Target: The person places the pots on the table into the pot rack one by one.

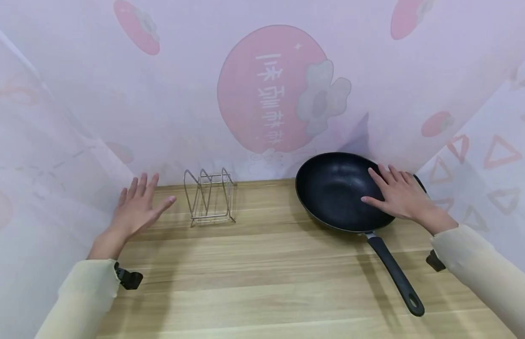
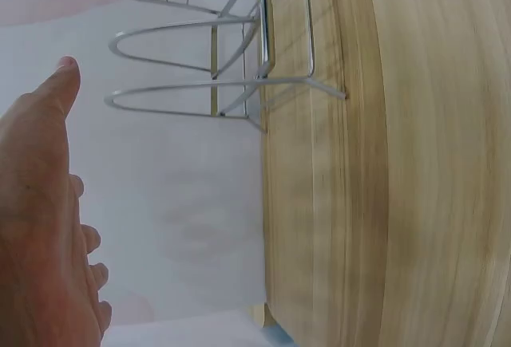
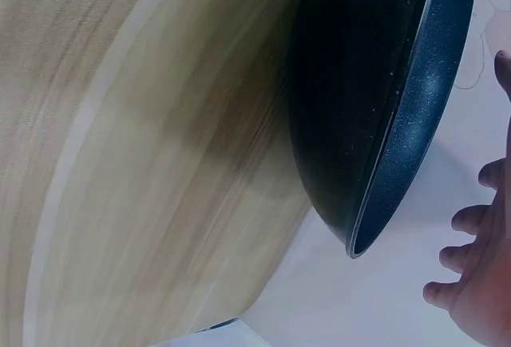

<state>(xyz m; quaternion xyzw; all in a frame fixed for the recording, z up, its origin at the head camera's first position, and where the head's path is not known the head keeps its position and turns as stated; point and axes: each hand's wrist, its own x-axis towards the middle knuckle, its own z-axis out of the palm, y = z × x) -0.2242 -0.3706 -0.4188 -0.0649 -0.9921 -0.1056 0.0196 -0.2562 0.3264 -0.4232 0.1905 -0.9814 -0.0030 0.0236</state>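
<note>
A black frying pan sits on the wooden table at the right, its long handle pointing toward the front right. Over the pan's right side, the right hand is spread with fingers straight; the right wrist view shows this hand apart from the rim. A metal wire rack with several upright loops stands near the back edge, left of the middle. To its left hovers the left hand, palm down, fingers extended and thumb out toward the rack. Neither hand holds anything.
A pale cloth backdrop with strawberry prints rises behind the table and along both sides. Black wrist cameras are strapped below each sleeve. A small dark curved piece shows beyond the right hand, at the pan's far side.
</note>
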